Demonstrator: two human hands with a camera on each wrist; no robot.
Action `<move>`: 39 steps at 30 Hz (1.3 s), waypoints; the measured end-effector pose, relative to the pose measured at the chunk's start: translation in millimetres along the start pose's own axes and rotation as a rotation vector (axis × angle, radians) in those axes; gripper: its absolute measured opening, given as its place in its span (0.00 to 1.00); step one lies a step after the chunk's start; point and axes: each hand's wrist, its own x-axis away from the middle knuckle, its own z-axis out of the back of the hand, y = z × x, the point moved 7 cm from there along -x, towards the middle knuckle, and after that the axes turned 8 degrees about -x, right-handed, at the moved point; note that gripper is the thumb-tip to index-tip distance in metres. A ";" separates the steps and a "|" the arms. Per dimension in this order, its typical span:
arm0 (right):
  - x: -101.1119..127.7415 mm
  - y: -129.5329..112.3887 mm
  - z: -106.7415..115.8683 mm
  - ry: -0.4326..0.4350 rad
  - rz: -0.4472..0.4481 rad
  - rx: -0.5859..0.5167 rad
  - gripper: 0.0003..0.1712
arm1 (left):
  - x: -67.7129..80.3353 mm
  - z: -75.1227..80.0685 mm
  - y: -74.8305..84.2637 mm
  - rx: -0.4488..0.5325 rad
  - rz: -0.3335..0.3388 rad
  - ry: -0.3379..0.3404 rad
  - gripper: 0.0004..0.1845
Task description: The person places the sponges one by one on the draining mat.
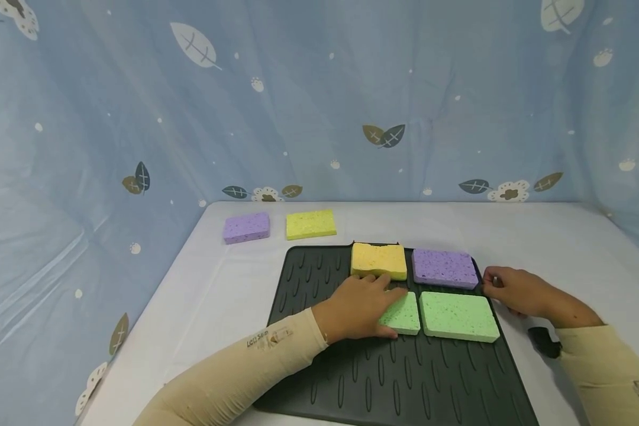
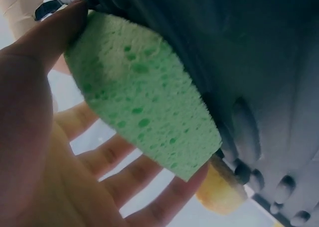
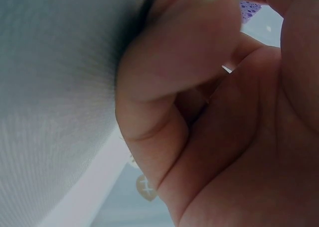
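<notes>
White surface (image 1: 538,236) w/ dark ribbed mat (image 1: 404,378); blue leaf-print curtain (image 1: 319,106) behind. Left hand (image 1: 359,307) lies flat, fingers straight, on small green sponge (image 1: 404,315) on mat. Right hand (image 1: 513,291), fingers curled, at mat's right edge; can't tell if gripping.

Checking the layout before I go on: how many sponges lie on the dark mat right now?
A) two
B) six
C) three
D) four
D: on the dark mat lie a yellow sponge, a purple sponge, a large green sponge and a smaller green sponge under the left hand; two more sit off the mat.
</notes>
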 end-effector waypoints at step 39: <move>-0.7 -1.5 2.4 0.001 -0.004 -0.021 0.06 | -11.7 -32.0 -139.8 0.026 0.306 -0.022 0.34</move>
